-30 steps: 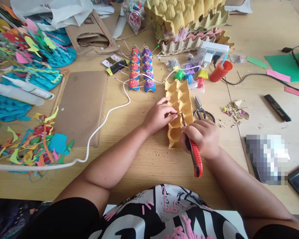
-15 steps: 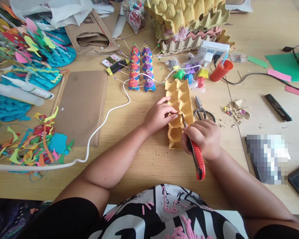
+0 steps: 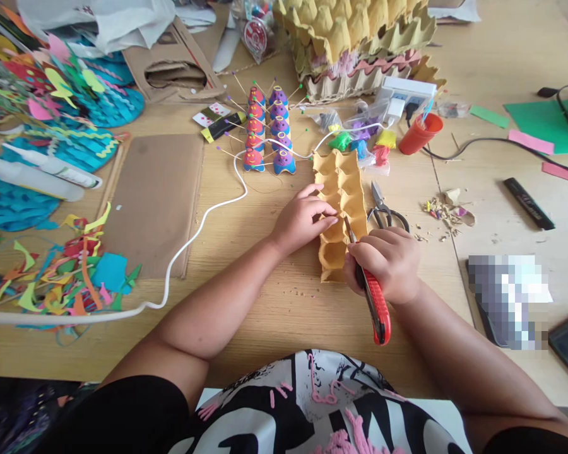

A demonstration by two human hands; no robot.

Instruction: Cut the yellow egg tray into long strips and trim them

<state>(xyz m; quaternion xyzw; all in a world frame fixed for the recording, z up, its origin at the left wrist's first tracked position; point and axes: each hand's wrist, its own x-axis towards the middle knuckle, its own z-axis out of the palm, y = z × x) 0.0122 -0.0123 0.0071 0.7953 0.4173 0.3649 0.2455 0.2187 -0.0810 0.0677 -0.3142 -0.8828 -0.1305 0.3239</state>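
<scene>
Head cam view, and it's the only one: the yellow egg carton strip point(image 3: 353, 189) lies on the wooden table point(image 3: 246, 315), cups facing up in two rows, so I'll place everything off that. The left hand point(image 3: 297, 222) comes in from the carton's left side, fingers loosely bent, fingertips over the ridge between the rows. There's a bit of a gap between thumb and index, but I honestly can't tell if they're pinching the cardboard or just leaning on it.

The right hand point(image 3: 390, 261) is at the carton's lower right, fingers wrapped tight around a red utility knife point(image 3: 381, 309). Its handle end sticks out below the carton, and the blade points up to that same middle ridge, close to the left fingertips. Can't see whether it's biting in.

Just right of the carton there's a pair of scissors point(image 3: 379, 197), with a heap of crumbs and scraps point(image 3: 449, 211) further out. Above it sit little bags of coloured clay point(image 3: 358, 150), with an orange-red cup point(image 3: 419, 137) up and to the right. Up-left are red painted cups point(image 3: 254, 140) and purple painted cups point(image 3: 280, 129); a cardboard sheet point(image 3: 156, 202) lies well off to the left.
</scene>
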